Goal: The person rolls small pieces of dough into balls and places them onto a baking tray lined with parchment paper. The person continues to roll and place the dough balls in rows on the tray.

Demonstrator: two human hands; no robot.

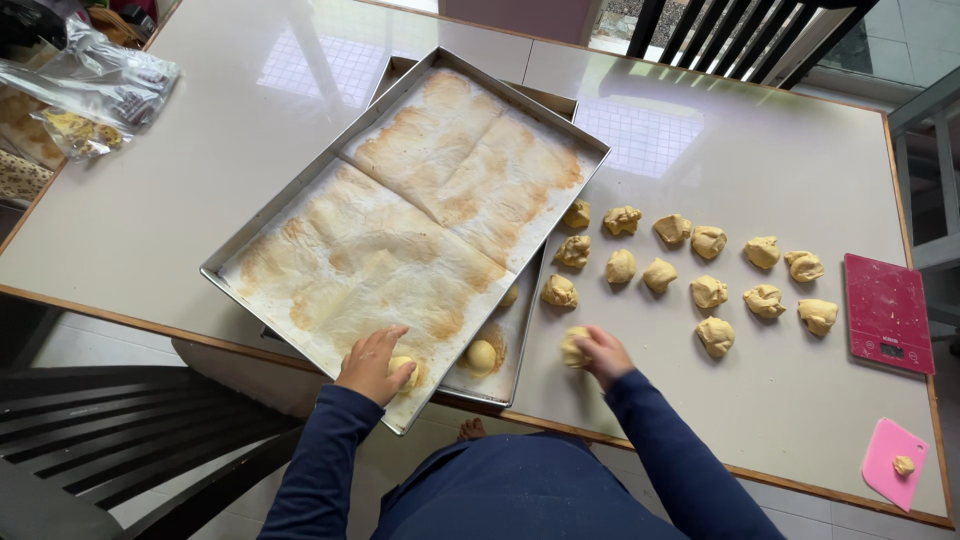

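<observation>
Progress appears early: one smooth, round, pale yellow dough ball (403,366) sits under the left hand (372,364) at the near corner of the upper rectangular metal baking tray lined with browned parchment paper (300,215), and a second rounded yellow dough ball (481,355) lies on the lower metal tray (520,345), the part of which that shows past the upper one lies near the worktop's front edge. The left hand's fingers are curled around the ball on the parchment, closed on it. The right hand (602,352) rests on the pale, glossy rectangular worktop (160,200) just right of the trays, its fingers cupped over a rough yellow dough piece (574,347); contact is evident. Remaining work, judged from the layout, is large: roughly sixteen torn, uneven yellow dough lumps (709,291) stand in loose rows across the middle and right of the worktop, all unshaped, with ragged surfaces against the smooth finish of the two rounded balls. Most of the parchment is unoccupied. A flat red kitchen scale (887,312) lies at the right edge; a pink plastic scraper (890,462) carrying a small dough scrap sits at the front right corner. Clear plastic bags (95,85) occupy the far left corner.
</observation>
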